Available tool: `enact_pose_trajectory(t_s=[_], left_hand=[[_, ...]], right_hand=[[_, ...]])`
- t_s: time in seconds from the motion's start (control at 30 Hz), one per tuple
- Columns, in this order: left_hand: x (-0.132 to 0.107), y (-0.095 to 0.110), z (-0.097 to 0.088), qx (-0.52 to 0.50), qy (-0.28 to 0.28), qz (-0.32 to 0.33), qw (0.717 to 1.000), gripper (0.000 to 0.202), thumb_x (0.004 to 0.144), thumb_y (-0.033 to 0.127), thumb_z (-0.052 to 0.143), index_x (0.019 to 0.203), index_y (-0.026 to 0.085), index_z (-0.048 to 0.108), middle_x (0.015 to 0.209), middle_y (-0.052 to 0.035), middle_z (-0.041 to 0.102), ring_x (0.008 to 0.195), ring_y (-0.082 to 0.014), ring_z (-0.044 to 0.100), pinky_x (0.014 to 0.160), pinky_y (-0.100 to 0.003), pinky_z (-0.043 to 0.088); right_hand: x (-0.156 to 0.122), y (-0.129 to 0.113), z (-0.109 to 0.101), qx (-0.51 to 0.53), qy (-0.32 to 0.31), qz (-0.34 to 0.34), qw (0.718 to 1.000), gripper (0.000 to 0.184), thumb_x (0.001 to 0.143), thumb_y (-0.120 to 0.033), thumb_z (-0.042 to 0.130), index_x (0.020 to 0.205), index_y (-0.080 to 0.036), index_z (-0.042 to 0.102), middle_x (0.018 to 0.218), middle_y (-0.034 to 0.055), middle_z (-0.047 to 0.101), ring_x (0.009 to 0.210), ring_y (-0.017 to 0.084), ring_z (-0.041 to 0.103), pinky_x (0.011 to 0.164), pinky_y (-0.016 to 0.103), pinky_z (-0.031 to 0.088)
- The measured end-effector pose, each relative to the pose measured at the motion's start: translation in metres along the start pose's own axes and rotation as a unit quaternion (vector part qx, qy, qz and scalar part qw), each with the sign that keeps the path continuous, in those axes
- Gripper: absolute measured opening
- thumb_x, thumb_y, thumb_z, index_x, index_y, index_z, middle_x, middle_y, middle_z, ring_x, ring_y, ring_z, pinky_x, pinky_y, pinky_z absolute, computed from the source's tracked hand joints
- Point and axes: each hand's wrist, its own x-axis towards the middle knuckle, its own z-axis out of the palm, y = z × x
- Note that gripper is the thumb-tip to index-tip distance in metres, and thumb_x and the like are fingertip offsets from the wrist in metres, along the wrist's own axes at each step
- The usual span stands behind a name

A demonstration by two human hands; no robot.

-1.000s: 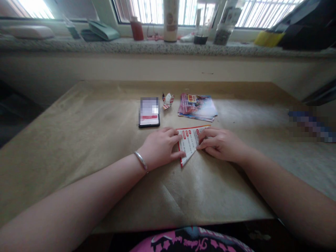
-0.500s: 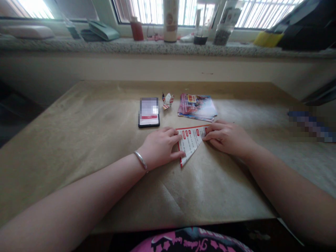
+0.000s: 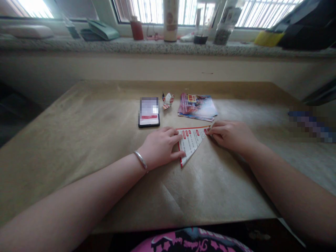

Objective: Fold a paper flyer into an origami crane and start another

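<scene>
A printed leaflet folded into a triangle (image 3: 191, 141) lies flat on the brown paper-covered table (image 3: 78, 140). My left hand (image 3: 160, 147), with a silver bangle on its wrist, presses down on the triangle's left edge with curled fingers. My right hand (image 3: 231, 134) has its fingertips pressed on the triangle's upper right corner, at the end of the folded edge. Neither hand lifts the paper.
A black phone (image 3: 149, 112) lies beyond my left hand. A small folded paper figure (image 3: 167, 100) and a stack of colourful leaflets (image 3: 197, 106) lie behind the triangle. The stone windowsill (image 3: 131, 45) carries bottles, cups and a green case. A blurred object (image 3: 311, 126) lies at the right.
My right hand slid up and to the right along the triangle's folded edge, from its middle to the upper right corner. My left hand stayed put.
</scene>
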Motion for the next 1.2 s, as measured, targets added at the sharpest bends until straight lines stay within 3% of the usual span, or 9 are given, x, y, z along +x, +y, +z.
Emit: enact_pose_trajectory(t_s=[0.4, 1.2], left_hand=[[0.0, 0.0, -0.001, 0.0, -0.001, 0.0, 1.0, 0.046, 0.086, 0.053, 0.056, 0.115, 0.018, 0.062, 0.119, -0.0078, 0.062, 0.108, -0.0247, 0.056, 0.089, -0.037, 0.05], [-0.001, -0.001, 0.004, 0.001, 0.008, -0.001, 1.0, 0.047, 0.086, 0.055, 0.055, 0.116, 0.019, 0.062, 0.12, -0.0073, 0.062, 0.11, -0.0249, 0.056, 0.09, -0.037, 0.05]], right_hand=[[0.001, 0.004, -0.002, -0.05, -0.015, 0.036, 0.998, 0.033, 0.089, -0.031, 0.044, 0.094, -0.029, 0.076, 0.092, 0.0021, 0.073, 0.069, 0.018, 0.064, 0.05, 0.03, 0.027], [0.004, 0.011, 0.0, -0.034, -0.01, 0.105, 0.994, 0.031, 0.086, -0.028, 0.047, 0.092, -0.03, 0.077, 0.097, 0.0012, 0.074, 0.074, 0.019, 0.065, 0.049, 0.028, 0.033]])
